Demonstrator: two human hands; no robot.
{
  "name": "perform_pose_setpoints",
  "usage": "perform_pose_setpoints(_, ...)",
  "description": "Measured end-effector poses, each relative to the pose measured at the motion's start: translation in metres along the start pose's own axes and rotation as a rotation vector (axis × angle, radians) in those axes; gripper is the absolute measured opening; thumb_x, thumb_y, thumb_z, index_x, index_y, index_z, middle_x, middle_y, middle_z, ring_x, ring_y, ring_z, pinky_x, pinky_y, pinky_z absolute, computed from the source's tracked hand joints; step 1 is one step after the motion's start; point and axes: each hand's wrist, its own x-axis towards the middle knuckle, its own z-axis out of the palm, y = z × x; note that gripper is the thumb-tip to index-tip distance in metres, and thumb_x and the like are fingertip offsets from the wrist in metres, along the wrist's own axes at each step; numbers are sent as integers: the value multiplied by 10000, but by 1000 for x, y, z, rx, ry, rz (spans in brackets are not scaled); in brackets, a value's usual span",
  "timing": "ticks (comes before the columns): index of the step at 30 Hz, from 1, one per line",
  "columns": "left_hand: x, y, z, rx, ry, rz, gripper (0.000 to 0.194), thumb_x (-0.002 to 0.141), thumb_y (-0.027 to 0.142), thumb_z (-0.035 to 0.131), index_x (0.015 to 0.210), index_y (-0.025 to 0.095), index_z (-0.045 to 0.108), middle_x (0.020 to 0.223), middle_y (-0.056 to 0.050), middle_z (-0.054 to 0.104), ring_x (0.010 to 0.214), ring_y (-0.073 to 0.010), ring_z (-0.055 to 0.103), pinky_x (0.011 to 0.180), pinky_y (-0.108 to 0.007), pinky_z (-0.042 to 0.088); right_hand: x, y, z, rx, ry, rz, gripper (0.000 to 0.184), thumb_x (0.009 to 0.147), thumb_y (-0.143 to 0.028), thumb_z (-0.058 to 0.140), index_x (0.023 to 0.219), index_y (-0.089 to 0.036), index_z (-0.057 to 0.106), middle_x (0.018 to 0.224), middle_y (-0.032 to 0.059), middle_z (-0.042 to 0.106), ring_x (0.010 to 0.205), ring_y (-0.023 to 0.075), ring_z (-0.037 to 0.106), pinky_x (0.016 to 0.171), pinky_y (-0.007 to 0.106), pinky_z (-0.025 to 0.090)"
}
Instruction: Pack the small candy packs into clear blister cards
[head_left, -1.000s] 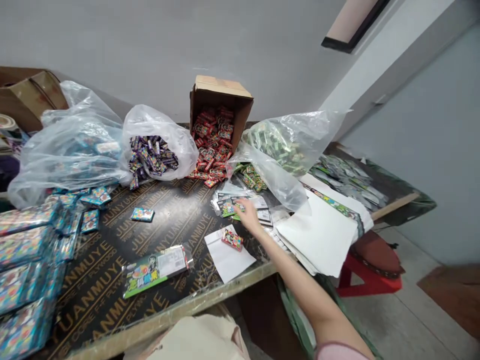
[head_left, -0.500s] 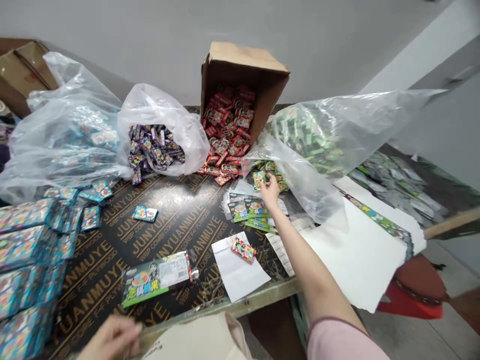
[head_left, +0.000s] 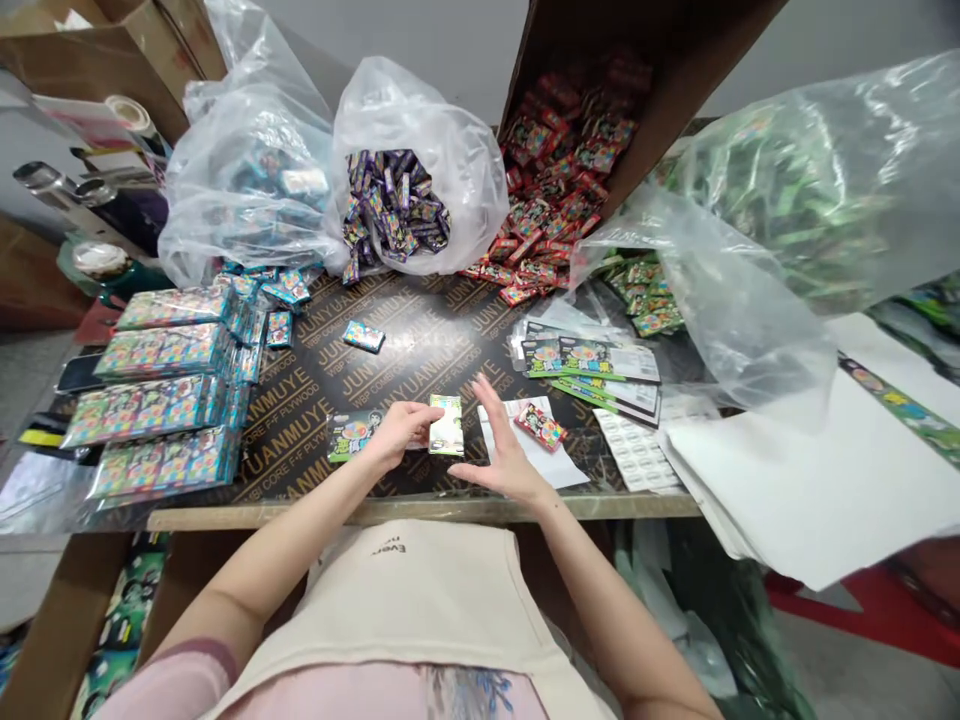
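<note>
Near the front edge of a black plywood worktop (head_left: 427, 358) with gold lettering, pinching a small white-and-green rectangular packet (head_left: 447, 428) in the left hand (head_left: 399, 434); holding the right hand (head_left: 510, 463) spread just beside it, close to a shiny red rectangular packet (head_left: 541, 427) lying on a white paper sheet (head_left: 559, 470).

We are looking from one head-worn camera that is facing forward and steeply down. From above the apron (head_left: 420, 595), we are seeing the left hand (head_left: 405, 432) and right hand (head_left: 511, 458) fairly near, while the counter (head_left: 442, 350) is spanning the middle and the wall (head_left: 450, 40) is showing farther off.
</note>
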Motion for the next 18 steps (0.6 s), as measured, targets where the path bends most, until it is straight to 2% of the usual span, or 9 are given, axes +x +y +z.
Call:
perform_pose_setpoints(1, -3, -2, -1, -13, -6, -9, 320, 769, 437, 619, 728, 120, 620, 556, 20, 539, 467, -69, 443, 506, -219, 373, -1, -1, -3, -13, -38, -36, 887, 675, -374, 761, 1428, -265, 304, 1474, 107, 345, 1372, 308, 305, 1119, 516, 259)
perform_pose_setpoints(4, -9, -5, -8, 26, -50, 11, 427, 754, 525, 620, 808, 105, 669, 650, -27, 624, 548, -117, 528, 562, -252, 425, -1, -3, -4, 13, -49, -63, 801, 691, -271, 713, 1401, -263, 344, 1334, 85, 502, 1233, 263, 484, 1072, 456, 354)
perform_pose_setpoints(6, -9, -7, -19, 242, -35, 123, 504, 810, 577, 524, 912, 111, 689, 818, -90, 687, 731, -197, 612, 687, -322, 478, -1, 0, -2, 0, 17, -59, 832, 660, -262, 724, 1399, -252, 342, 1297, 88, 514, 1169, 261, 525, 1030, 438, 402)
perform_pose_setpoints(8, -8, -10, -35, 629, 26, 301, 552, 782, 583, 565, 1089, 134, 659, 1095, -142, 666, 1028, -291, 583, 890, -434, 443, 0, 9, 0, -79, 95, -67, 835, 659, -270, 729, 1399, -252, 342, 1296, 94, 506, 1163, 276, 516, 1017, 456, 406)
perform_pose_setpoints(10, -7, -16, -51, 1019, 58, 430, 766, 645, 517, 733, 1289, 155, 535, 1294, -168, 558, 1210, -345, 466, 1034, -515, 311, 2, 22, 2, -179, 119, -86, 815, 682, -289, 730, 1401, -256, 347, 1297, 102, 509, 1165, 293, 500, 1009, 487, 401)
perform_pose_setpoints(12, -7, -22, -61, 1268, 24, 469, 1005, 555, 425, 802, 1420, 157, 365, 1308, -176, 531, 1212, -347, 457, 1071, -536, 242, 3, 36, 6, -257, 73, -107, 786, 712, -316, 727, 1403, -254, 358, 1294, 112, 518, 1165, 307, 490, 1003, 513, 394)
perform_pose_setpoints(14, -6, -27, -66, 1353, 3, 484, 1077, 570, 379, 784, 1472, 159, 240, 1243, -153, 562, 1148, -316, 505, 1071, -512, 250, 4, 46, 10, -294, 24, -111, 758, 738, -342, 714, 1406, -251, 367, 1303, 121, 511, 1182, 318, 475, 1009, 534, 380)
perform_pose_setpoints(18, -7, -25, -71, 1298, 35, 538, 1177, 582, 377, 760, 1506, 176, 59, 1213, -123, 567, 1112, -302, 521, 1054, -484, 291, 3, 45, 12, -208, -34, -113, 770, 745, -375, 718, 1413, -260, 352, 1335, 118, 497, 1230, 309, 454, 1031, 530, 370)
